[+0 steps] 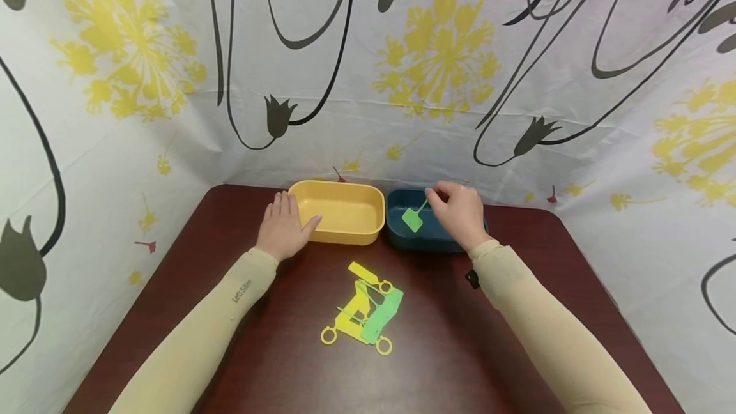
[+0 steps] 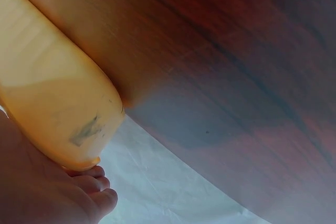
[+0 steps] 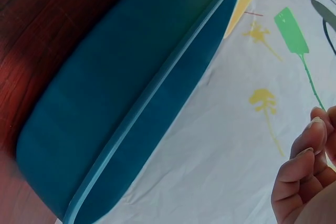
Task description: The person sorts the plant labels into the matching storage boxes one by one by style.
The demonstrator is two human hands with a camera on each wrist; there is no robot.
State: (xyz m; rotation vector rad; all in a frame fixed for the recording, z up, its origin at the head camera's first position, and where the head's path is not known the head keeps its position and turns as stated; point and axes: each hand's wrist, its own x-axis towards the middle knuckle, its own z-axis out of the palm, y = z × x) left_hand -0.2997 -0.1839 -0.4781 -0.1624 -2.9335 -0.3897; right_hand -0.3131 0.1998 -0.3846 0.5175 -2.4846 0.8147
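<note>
My right hand [image 1: 462, 213] pinches the thin tail of a green cable-tie tag [image 1: 412, 220] between thumb and fingertips. The flat tag hangs over the dark blue bin [image 1: 397, 237]; in the right wrist view the tag [image 3: 292, 32] shows beyond the bin's rim [image 3: 149, 95]. My left hand [image 1: 283, 229] rests against the left end of the yellow bin [image 1: 345, 236], its fingers straight and thumb over the near rim. Up close in the left wrist view, fingers lie along the bin's outer wall [image 2: 63, 77], which has a dark smudge.
Nearer on the dark red table [image 1: 287, 363] lies a loose pile of green tags [image 1: 384, 318] and yellow tags [image 1: 347, 326], some with ring ends. Both bins stand side by side at the back, close to a patterned cloth [image 1: 356, 82] that hangs around the table.
</note>
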